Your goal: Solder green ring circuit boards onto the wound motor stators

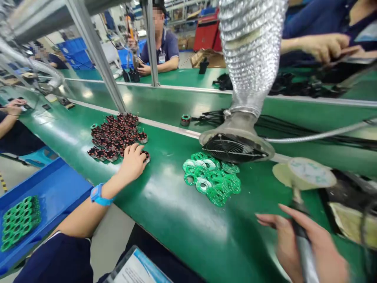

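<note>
My left hand (133, 160), with a blue watch on the wrist, reaches to the near edge of a pile of dark copper-wound coils (116, 135) on the green bench; its fingers are curled around one coil (145, 156) at the pile's front right. My right hand (306, 245) is at the lower right, wrapped round the grey handle of a soldering iron (304, 245) that points up and away. Between the hands lies a heap of green ring-shaped circuit boards (212, 177).
A silver flexible duct ends in a fan hood (235, 146) just behind the green boards. A single coil (185, 120) sits on the conveyor belt. A blue tray (55, 192) at lower left holds stacked green boards (19, 222). Other people work across and beside the line.
</note>
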Demonstrator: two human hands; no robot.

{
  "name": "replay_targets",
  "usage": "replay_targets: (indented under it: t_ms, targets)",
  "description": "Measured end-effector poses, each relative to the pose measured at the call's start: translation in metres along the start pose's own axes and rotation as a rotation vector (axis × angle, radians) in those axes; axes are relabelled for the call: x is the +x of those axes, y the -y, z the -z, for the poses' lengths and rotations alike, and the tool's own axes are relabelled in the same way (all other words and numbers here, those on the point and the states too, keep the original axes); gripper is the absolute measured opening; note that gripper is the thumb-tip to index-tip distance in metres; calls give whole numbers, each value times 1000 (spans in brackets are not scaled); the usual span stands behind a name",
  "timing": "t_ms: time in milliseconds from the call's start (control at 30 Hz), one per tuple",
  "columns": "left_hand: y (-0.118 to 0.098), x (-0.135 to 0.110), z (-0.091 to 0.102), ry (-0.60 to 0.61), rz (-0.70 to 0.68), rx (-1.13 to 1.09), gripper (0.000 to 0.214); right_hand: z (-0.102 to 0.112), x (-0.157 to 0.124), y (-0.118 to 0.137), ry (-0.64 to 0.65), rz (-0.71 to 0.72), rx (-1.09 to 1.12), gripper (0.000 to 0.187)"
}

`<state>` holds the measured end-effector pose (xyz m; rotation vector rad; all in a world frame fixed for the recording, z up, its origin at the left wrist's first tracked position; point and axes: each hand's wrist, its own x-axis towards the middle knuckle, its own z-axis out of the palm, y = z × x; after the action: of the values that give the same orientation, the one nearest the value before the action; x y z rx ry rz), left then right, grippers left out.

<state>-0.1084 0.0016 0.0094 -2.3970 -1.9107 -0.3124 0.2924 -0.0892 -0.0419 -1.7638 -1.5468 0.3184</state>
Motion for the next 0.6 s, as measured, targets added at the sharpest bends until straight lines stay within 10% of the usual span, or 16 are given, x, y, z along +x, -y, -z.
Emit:
replay_targets:
  t_ms: [200, 367, 600]
  targets:
    - [-36, -9, 11, 337, -361, -347, 40, -27, -11, 52, 98, 153, 28, 25]
    - [-35, -5, -2, 568, -311, -658, 55, -56, -16, 61, 84, 239, -129, 29]
    - [-52, 6, -28, 473, -550, -503, 57, -68, -16, 53, 107, 365, -263, 30]
